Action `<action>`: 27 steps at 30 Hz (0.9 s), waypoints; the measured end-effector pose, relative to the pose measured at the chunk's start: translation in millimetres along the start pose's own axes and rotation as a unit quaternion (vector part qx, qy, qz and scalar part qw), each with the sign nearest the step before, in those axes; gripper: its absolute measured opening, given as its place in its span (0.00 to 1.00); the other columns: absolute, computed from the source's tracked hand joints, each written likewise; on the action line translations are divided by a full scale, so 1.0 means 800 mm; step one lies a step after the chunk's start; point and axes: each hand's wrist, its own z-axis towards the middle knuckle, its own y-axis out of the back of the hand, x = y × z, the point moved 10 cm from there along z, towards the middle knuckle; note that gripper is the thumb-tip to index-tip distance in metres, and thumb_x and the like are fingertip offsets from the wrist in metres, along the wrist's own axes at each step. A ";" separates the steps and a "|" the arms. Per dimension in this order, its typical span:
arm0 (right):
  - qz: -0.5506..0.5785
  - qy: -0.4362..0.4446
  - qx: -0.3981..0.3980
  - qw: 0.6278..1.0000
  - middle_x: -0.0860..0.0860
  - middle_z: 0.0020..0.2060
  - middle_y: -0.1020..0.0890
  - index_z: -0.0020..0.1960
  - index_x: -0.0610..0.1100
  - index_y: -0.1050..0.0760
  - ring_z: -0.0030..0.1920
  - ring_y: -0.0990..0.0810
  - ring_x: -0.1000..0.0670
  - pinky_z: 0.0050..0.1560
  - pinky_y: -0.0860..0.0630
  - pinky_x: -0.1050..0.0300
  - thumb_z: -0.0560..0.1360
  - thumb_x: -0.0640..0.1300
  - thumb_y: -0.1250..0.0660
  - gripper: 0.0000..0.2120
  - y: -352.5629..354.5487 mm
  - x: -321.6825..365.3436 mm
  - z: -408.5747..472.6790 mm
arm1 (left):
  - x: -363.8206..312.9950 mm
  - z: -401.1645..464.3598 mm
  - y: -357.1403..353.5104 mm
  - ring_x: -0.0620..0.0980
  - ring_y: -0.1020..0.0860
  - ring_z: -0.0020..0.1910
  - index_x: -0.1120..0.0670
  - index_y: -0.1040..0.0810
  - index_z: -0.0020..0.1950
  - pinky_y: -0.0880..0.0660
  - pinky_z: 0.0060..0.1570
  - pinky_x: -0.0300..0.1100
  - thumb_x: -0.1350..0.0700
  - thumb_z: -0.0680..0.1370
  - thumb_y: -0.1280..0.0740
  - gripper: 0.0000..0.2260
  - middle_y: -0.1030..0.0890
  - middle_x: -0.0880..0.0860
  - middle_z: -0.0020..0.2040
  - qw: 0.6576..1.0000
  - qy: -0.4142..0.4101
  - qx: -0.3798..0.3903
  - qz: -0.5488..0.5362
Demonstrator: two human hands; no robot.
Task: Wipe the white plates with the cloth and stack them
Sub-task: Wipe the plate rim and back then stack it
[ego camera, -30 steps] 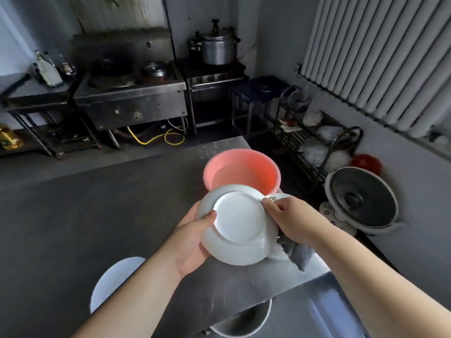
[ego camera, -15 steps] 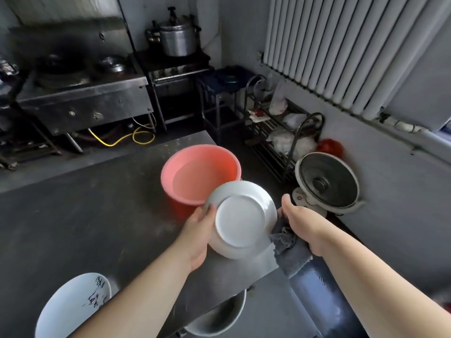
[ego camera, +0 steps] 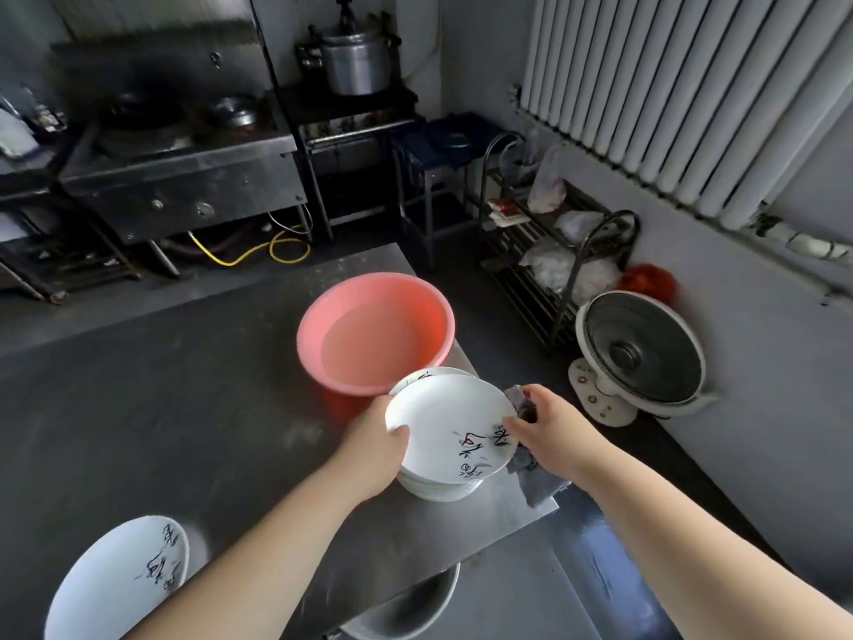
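Observation:
A white plate (ego camera: 443, 427) with dark markings lies face up on a stack of white plates (ego camera: 438, 488) at the table's right corner. My left hand (ego camera: 374, 448) grips its left rim, thumb over the edge. My right hand (ego camera: 549, 431) holds the grey cloth (ego camera: 537, 480), and its fingertips touch the plate's right rim. Part of the cloth is hidden under that hand. Another marked white plate (ego camera: 115, 579) lies alone at the near left of the table.
A pink basin (ego camera: 376, 332) holding water stands just behind the stack on the steel table (ego camera: 161, 408). A bowl (ego camera: 406, 612) sits below the table's near edge. On the floor to the right are a fan (ego camera: 641, 358) and a wire rack (ego camera: 558, 251).
The plate, held up with its underside towards me, has been turned face up and lowered onto the stack. My right hand with the cloth came in to the plate's right rim.

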 end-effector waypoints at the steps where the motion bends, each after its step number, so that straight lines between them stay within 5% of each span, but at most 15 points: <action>1: -0.017 0.005 -0.003 1.000 0.58 0.47 0.19 0.57 0.57 0.28 0.47 0.19 0.55 0.46 0.22 0.55 0.78 0.55 0.30 0.11 -0.006 -0.002 0.006 | 0.004 0.006 -0.002 0.51 0.26 0.65 0.47 0.29 0.75 0.31 0.58 0.42 0.58 0.82 0.38 0.21 0.23 0.48 0.68 1.000 0.007 -0.009 -0.003; 5: -0.044 0.012 -0.031 0.999 0.60 0.37 0.17 0.53 0.60 0.29 0.38 0.19 0.58 0.37 0.24 0.57 0.77 0.54 0.32 0.07 -0.017 -0.006 0.020 | 0.019 0.021 -0.006 0.53 0.24 0.67 0.41 0.33 0.78 0.27 0.60 0.46 0.53 0.81 0.36 0.25 0.21 0.48 0.70 0.999 0.009 -0.025 0.037; 8: -0.065 0.014 -0.047 0.997 0.70 0.32 0.19 0.50 0.64 0.31 0.33 0.19 0.66 0.28 0.26 0.60 0.78 0.55 0.36 0.05 -0.019 -0.003 0.023 | 0.026 0.031 -0.004 0.58 0.21 0.63 0.36 0.37 0.78 0.23 0.57 0.51 0.45 0.81 0.37 0.25 0.19 0.49 0.66 0.988 0.008 -0.041 0.146; 14: -0.074 0.012 -0.056 0.996 0.63 0.26 0.18 0.50 0.60 0.32 0.23 0.20 0.59 0.27 0.28 0.59 0.78 0.53 0.37 0.03 -0.022 0.005 0.028 | 0.031 0.046 -0.004 0.60 0.19 0.58 0.39 0.38 0.77 0.24 0.51 0.52 0.41 0.81 0.40 0.24 0.16 0.50 0.59 0.964 0.000 -0.069 0.256; 19: -0.137 0.019 -0.068 0.988 0.57 0.35 0.17 0.55 0.59 0.30 0.34 0.17 0.54 0.37 0.17 0.51 0.78 0.55 0.36 0.07 -0.020 0.009 0.031 | 0.036 0.053 -0.005 0.60 0.18 0.54 0.40 0.36 0.74 0.24 0.51 0.51 0.40 0.80 0.40 0.22 0.16 0.49 0.54 0.957 -0.014 -0.083 0.277; 27: -0.279 0.074 -0.135 0.948 0.58 0.33 0.22 0.49 0.56 0.27 0.33 0.24 0.56 0.29 0.25 0.59 0.73 0.64 0.37 0.13 0.000 0.033 0.020 | 0.041 0.053 -0.003 0.61 0.18 0.53 0.40 0.35 0.72 0.28 0.48 0.50 0.39 0.79 0.39 0.21 0.15 0.50 0.53 0.955 -0.017 -0.090 0.283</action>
